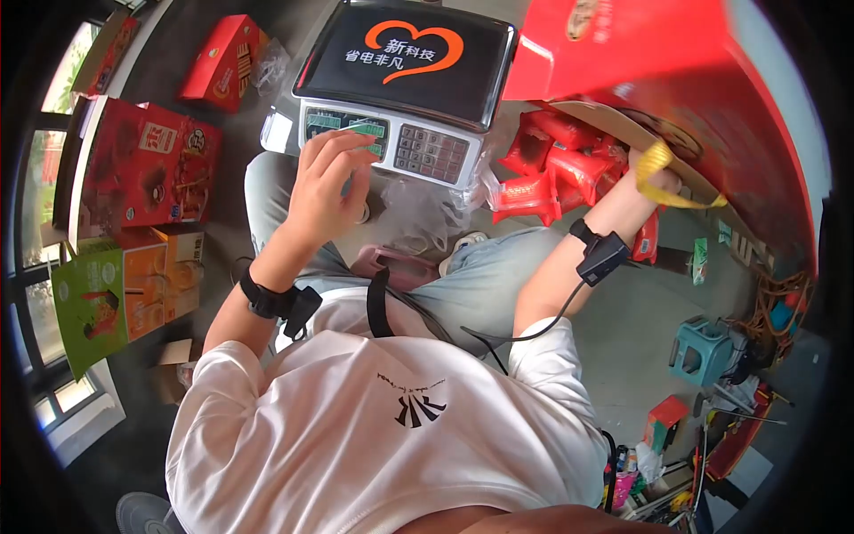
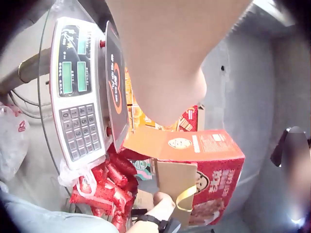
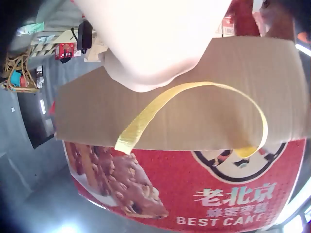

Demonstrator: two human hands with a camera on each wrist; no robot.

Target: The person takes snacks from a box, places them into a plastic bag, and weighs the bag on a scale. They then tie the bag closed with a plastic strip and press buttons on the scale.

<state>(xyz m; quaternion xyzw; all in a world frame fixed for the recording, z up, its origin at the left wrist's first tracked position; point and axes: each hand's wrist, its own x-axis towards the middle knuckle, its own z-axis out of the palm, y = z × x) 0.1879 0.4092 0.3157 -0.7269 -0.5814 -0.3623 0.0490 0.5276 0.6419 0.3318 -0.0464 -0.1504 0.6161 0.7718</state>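
Note:
In the head view my left hand (image 1: 327, 191) hovers over the front of a digital scale (image 1: 431, 151), by its display, with fingers loosely bent and nothing in them. My right hand (image 3: 146, 68) reaches past the cardboard flap (image 3: 194, 114) of a large red cake carton (image 1: 658, 53). A yellow strap handle (image 1: 656, 169) loops out beside that wrist. The right fingers are hidden, so I cannot tell what they hold. Several red plastic packets (image 1: 569, 165) lie piled between the scale and the carton.
A crumpled clear plastic bag (image 1: 418, 214) hangs below the scale. Red cartons (image 1: 147, 165) and a green box (image 1: 93, 303) stand at the left. On the right are a teal stool (image 1: 701, 351) and a clutter of tools (image 1: 667, 481). A cable runs from the right wrist.

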